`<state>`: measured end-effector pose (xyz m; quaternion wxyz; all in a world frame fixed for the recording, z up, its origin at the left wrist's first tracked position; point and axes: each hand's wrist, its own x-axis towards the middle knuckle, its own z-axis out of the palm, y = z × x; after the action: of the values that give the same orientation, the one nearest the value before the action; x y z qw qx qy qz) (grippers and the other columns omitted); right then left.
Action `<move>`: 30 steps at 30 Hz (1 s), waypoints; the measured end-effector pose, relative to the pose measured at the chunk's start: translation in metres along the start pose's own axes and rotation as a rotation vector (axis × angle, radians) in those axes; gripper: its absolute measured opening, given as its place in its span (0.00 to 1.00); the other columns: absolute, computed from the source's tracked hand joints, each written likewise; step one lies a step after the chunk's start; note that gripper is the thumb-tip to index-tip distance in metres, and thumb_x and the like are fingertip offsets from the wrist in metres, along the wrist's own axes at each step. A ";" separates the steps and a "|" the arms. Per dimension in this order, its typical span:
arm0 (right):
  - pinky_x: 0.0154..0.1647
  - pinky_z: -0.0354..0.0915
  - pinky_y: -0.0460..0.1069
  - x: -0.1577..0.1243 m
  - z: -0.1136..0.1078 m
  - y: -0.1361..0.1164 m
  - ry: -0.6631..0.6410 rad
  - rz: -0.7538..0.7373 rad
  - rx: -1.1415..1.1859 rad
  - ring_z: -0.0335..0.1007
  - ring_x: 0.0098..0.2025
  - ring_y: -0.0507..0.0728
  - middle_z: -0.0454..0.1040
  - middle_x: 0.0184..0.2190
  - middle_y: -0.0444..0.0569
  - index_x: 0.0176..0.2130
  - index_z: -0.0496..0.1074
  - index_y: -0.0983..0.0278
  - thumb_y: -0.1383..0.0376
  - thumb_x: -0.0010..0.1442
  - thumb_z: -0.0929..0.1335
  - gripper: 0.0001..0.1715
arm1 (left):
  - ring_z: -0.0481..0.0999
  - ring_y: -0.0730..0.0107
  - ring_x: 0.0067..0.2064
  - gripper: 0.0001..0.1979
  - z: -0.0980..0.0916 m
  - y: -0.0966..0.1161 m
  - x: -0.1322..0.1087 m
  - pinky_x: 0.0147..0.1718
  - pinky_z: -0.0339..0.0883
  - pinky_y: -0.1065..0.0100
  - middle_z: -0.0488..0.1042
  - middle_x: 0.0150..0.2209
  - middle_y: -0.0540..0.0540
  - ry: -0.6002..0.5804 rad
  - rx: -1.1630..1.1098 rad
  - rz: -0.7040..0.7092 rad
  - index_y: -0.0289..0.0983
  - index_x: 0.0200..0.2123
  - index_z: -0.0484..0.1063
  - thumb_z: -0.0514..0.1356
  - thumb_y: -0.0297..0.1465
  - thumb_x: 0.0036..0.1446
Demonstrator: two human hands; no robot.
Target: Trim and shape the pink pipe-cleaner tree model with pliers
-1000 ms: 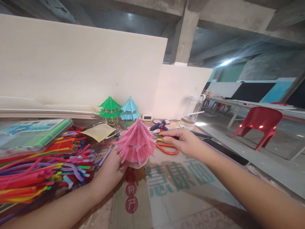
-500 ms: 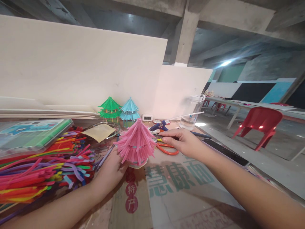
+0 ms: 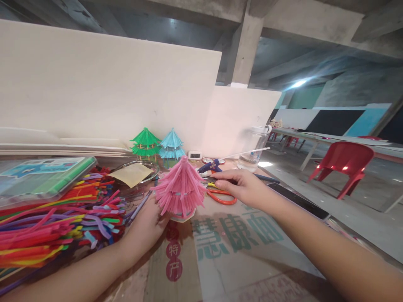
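A pink pavilion model [image 3: 179, 191] with a two-tiered roof of fuzzy pipe cleaners stands upright in front of me on a pale base. My left hand [image 3: 150, 220] is closed at its lower left side; the roof hides most of its fingers. To the right, my right hand [image 3: 241, 186] hovers low over the tools, fingers stretched leftward and thumb apart, with nothing visible between them. Beneath it lie orange-handled scissors [image 3: 222, 202] and a yellow-handled tool [image 3: 211, 184]. A dark blue glue gun [image 3: 214, 165] rests just behind.
Green [image 3: 145, 142] and blue pavilion models [image 3: 171, 144] stand by the white board [image 3: 110, 84]. Bundles of pipe cleaners [image 3: 40, 235] and a plastic case [image 3: 47, 178] crowd the left. A small timer [image 3: 194, 155], water bottle [image 3: 250, 157] and phone [image 3: 299, 201] lie around the right side.
My right hand has shifted very slightly to the right, over the yellow-handled tool. The pink pavilion model and my left hand stay where they were.
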<state>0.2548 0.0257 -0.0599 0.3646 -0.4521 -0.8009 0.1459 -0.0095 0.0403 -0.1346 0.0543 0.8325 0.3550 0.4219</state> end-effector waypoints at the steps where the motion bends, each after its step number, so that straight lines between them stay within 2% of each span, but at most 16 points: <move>1: 0.45 0.72 0.55 0.000 0.001 0.000 0.000 -0.003 0.003 0.79 0.43 0.62 0.82 0.43 0.50 0.46 0.80 0.61 0.61 0.60 0.67 0.17 | 0.73 0.55 0.54 0.17 0.000 0.000 0.000 0.59 0.63 0.51 0.76 0.51 0.40 -0.001 -0.001 -0.003 0.40 0.51 0.72 0.53 0.31 0.59; 7: 0.47 0.71 0.57 -0.002 0.003 0.001 0.012 -0.003 0.005 0.78 0.44 0.62 0.82 0.43 0.50 0.44 0.81 0.60 0.59 0.61 0.66 0.17 | 0.69 0.53 0.59 0.16 0.002 -0.003 -0.001 0.60 0.61 0.50 0.74 0.54 0.38 0.003 -0.015 0.003 0.38 0.49 0.72 0.53 0.30 0.59; 12: 0.43 0.72 0.57 0.000 0.002 -0.001 0.002 0.044 -0.007 0.79 0.41 0.63 0.82 0.42 0.52 0.46 0.80 0.63 0.59 0.60 0.67 0.18 | 0.67 0.53 0.61 0.16 0.002 -0.004 -0.002 0.60 0.61 0.50 0.73 0.55 0.39 -0.005 -0.001 0.014 0.38 0.50 0.72 0.53 0.30 0.60; 19: 0.46 0.72 0.57 -0.002 0.002 -0.002 0.002 0.042 -0.025 0.78 0.44 0.64 0.81 0.44 0.53 0.47 0.79 0.63 0.59 0.60 0.66 0.19 | 0.74 0.55 0.51 0.16 0.000 0.000 0.000 0.59 0.62 0.50 0.76 0.49 0.39 -0.005 0.007 0.020 0.38 0.49 0.72 0.52 0.31 0.60; 25: 0.45 0.72 0.57 -0.002 0.005 0.003 0.025 0.024 -0.037 0.79 0.43 0.63 0.82 0.42 0.50 0.44 0.80 0.60 0.58 0.60 0.66 0.17 | 0.74 0.54 0.51 0.16 0.001 0.000 0.000 0.58 0.63 0.52 0.77 0.48 0.40 0.009 0.013 0.005 0.38 0.49 0.72 0.52 0.32 0.60; 30: 0.44 0.72 0.57 0.000 0.003 0.002 0.018 0.049 -0.025 0.79 0.43 0.63 0.82 0.43 0.52 0.46 0.79 0.63 0.58 0.60 0.66 0.20 | 0.74 0.54 0.51 0.16 0.000 0.000 -0.001 0.56 0.65 0.52 0.76 0.49 0.39 0.007 0.039 0.029 0.38 0.48 0.73 0.52 0.31 0.60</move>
<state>0.2538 0.0267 -0.0627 0.3626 -0.4772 -0.7880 0.1408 -0.0095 0.0400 -0.1351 0.0306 0.8369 0.3514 0.4186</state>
